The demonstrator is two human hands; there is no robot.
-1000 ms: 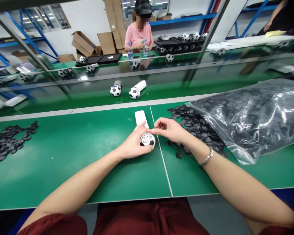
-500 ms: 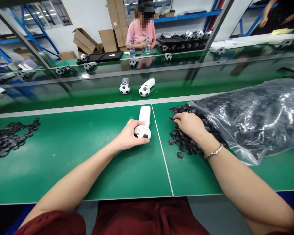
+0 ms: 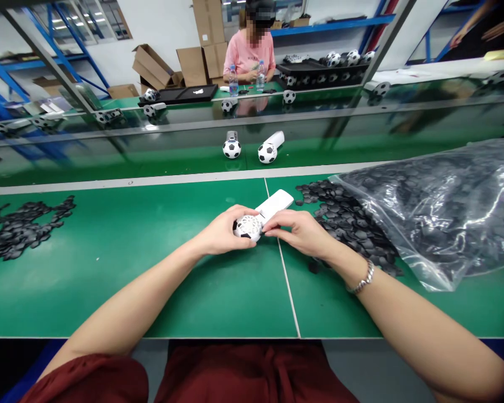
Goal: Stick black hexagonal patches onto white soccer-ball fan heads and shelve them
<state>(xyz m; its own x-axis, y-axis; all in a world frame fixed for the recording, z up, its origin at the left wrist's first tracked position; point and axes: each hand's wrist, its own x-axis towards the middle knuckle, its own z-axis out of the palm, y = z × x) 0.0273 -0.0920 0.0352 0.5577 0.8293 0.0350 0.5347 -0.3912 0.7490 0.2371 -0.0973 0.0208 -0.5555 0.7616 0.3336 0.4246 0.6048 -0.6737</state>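
A white handheld device with a soccer-ball head (image 3: 249,226) lies on the green table, its handle (image 3: 276,205) slanting away to the upper right. The head's top shows an open white lattice, with black patches on its sides. My left hand (image 3: 229,230) is closed round the head from the left, thumb in front and fingers behind. Pinched at the head's right side, my right hand (image 3: 292,229) holds a small black pentagon piece, mostly hidden by the fingertips. Just beyond that hand spreads a pile of black pentagon pieces (image 3: 357,224).
A clear plastic bag (image 3: 453,207) full of black pieces lies at the right. Another black pile (image 3: 23,226) is at the far left. Two soccer-ball devices (image 3: 232,148) sit on the green belt beyond the pale strip (image 3: 185,179). A co-worker (image 3: 250,56) sits opposite.
My right hand has moved left from the black pile to the ball head. The device has turned, its handle swinging to the right. The devices on the belt appear further right.
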